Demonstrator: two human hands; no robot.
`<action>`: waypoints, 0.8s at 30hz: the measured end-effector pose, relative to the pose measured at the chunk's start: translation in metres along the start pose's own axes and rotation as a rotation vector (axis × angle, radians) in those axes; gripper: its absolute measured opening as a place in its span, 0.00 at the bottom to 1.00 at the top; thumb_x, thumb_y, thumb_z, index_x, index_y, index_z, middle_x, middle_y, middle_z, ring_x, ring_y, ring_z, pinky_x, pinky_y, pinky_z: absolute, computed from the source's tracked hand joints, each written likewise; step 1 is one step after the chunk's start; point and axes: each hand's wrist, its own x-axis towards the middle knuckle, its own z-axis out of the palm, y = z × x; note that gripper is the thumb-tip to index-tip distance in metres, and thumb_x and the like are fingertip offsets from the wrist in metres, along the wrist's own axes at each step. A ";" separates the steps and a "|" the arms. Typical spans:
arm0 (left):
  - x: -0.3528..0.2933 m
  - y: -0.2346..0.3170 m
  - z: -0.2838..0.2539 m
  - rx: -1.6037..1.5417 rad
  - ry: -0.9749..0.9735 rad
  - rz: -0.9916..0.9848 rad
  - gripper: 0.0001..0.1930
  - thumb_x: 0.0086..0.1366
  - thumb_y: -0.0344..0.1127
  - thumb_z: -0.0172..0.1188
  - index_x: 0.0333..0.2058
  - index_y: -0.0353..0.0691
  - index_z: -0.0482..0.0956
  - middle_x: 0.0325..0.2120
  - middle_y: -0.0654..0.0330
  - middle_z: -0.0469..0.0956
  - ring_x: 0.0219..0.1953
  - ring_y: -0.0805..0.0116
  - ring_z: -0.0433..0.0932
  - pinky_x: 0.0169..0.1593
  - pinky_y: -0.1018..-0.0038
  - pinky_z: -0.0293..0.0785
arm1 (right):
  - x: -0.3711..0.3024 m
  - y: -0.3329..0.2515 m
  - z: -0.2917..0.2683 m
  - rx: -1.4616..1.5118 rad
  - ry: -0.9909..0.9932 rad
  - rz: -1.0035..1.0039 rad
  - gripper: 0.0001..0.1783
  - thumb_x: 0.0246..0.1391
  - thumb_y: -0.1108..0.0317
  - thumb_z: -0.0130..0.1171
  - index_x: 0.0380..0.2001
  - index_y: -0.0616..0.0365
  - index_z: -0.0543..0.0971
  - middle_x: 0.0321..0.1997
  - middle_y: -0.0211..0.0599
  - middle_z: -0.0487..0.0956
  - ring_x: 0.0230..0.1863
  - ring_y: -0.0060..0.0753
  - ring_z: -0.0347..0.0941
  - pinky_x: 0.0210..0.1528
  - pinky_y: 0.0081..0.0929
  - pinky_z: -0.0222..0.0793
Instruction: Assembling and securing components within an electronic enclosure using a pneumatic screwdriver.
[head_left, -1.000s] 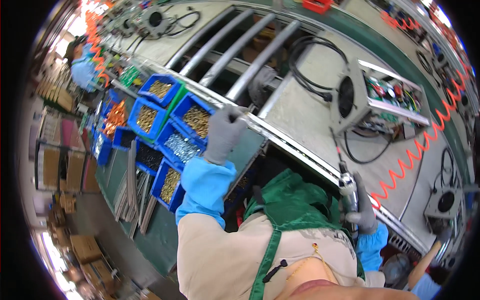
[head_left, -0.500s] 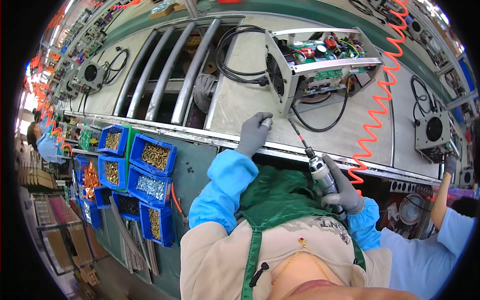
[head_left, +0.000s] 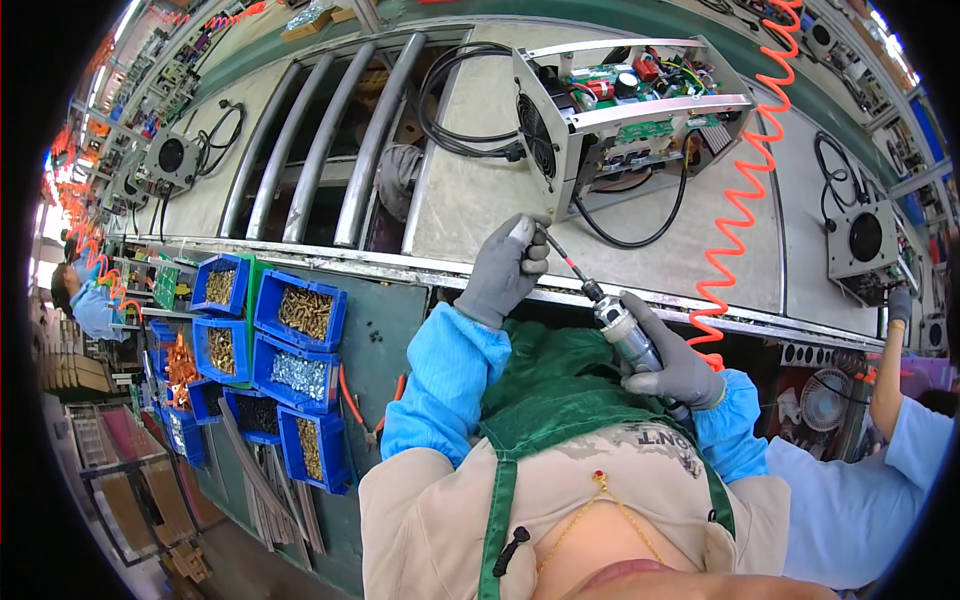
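Note:
My right hand [head_left: 672, 358], in a grey glove, is wrapped round a silver power screwdriver [head_left: 625, 330] with a long thin bit pointing up and left. Close to the bit's tip is my gloved left hand [head_left: 508, 268], its fingers curled and pinched together; whatever they hold is too small to make out. Just beyond both hands stands an open metal-framed machine [head_left: 640, 115] on the bench. A round fan grille fills its left panel, and green circuit boards with coloured wires show inside. A black cable [head_left: 650, 240] loops from its near side.
Blue bins [head_left: 300, 310] of screws and small metal parts stand at left, near red-handled pliers [head_left: 350, 395]. Metal rollers [head_left: 375, 140] span a gap in the bench. A red coiled hose [head_left: 735, 220] hangs at right. A co-worker's hand [head_left: 900, 305] touches another fan unit [head_left: 865, 240].
My left hand has come up to the bit's tip and its fingers have curled in. The screwdriver has shifted slightly left and up. Red-handled pliers show more fully beside the bins.

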 end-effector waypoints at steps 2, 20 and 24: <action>0.002 0.003 -0.004 0.055 -0.049 0.022 0.13 0.71 0.37 0.49 0.44 0.32 0.72 0.30 0.62 0.69 0.26 0.81 0.66 0.25 0.87 0.62 | -0.001 -0.003 0.000 0.008 -0.010 -0.003 0.61 0.34 0.73 0.64 0.71 0.51 0.41 0.44 0.38 0.71 0.36 0.26 0.70 0.41 0.26 0.68; -0.013 0.067 0.002 1.106 -0.094 0.013 0.14 0.62 0.41 0.59 0.36 0.35 0.80 0.22 0.64 0.76 0.22 0.78 0.72 0.28 0.78 0.69 | 0.002 -0.008 0.007 0.286 -0.048 0.148 0.62 0.29 0.78 0.62 0.70 0.48 0.44 0.41 0.38 0.71 0.33 0.28 0.70 0.35 0.25 0.70; -0.033 0.065 -0.001 0.905 0.043 0.017 0.14 0.62 0.42 0.59 0.34 0.36 0.81 0.21 0.66 0.75 0.21 0.79 0.70 0.27 0.81 0.67 | 0.009 -0.005 0.008 0.126 -0.084 0.105 0.63 0.28 0.74 0.66 0.70 0.50 0.45 0.43 0.38 0.71 0.34 0.27 0.70 0.36 0.25 0.69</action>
